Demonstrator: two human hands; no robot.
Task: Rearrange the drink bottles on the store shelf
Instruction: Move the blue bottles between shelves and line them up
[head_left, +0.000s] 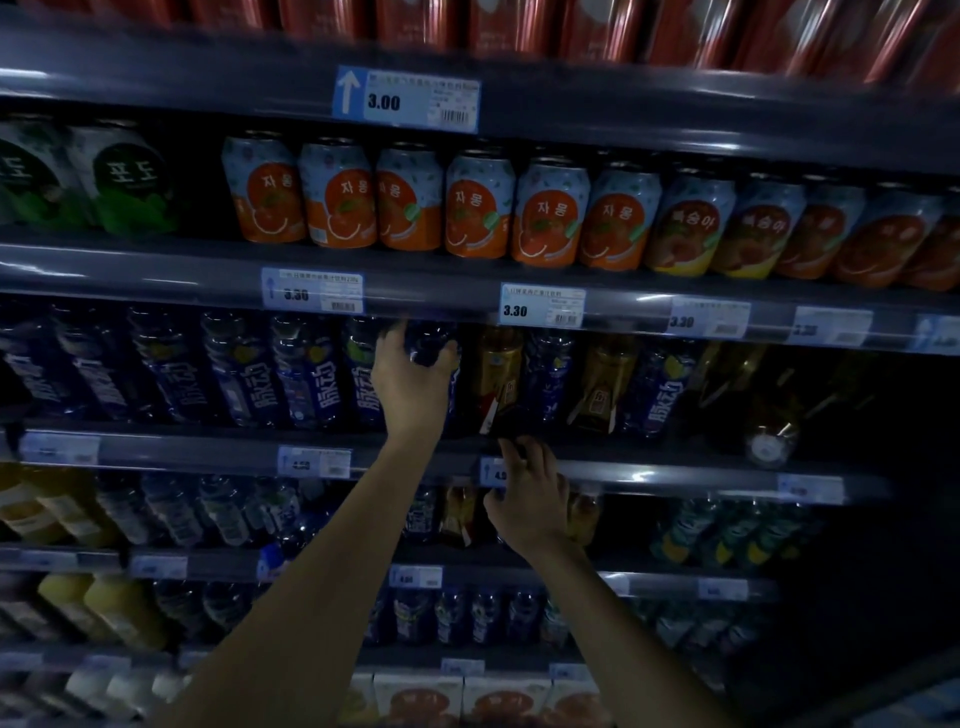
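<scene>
My left hand is wrapped around the upper part of a dark blue drink bottle standing in the middle shelf row. To its left stands a row of several matching blue bottles. To its right, amber bottles alternate with more blue ones. My right hand hovers lower, in front of the shelf rail, fingers curled and apart, holding nothing.
Orange-and-blue drink cans line the shelf above, with green-labelled cans at the left. Price tags run along the rails. Lower shelves hold yellow juice bottles and small blue bottles. A tipped clear bottle lies at the right.
</scene>
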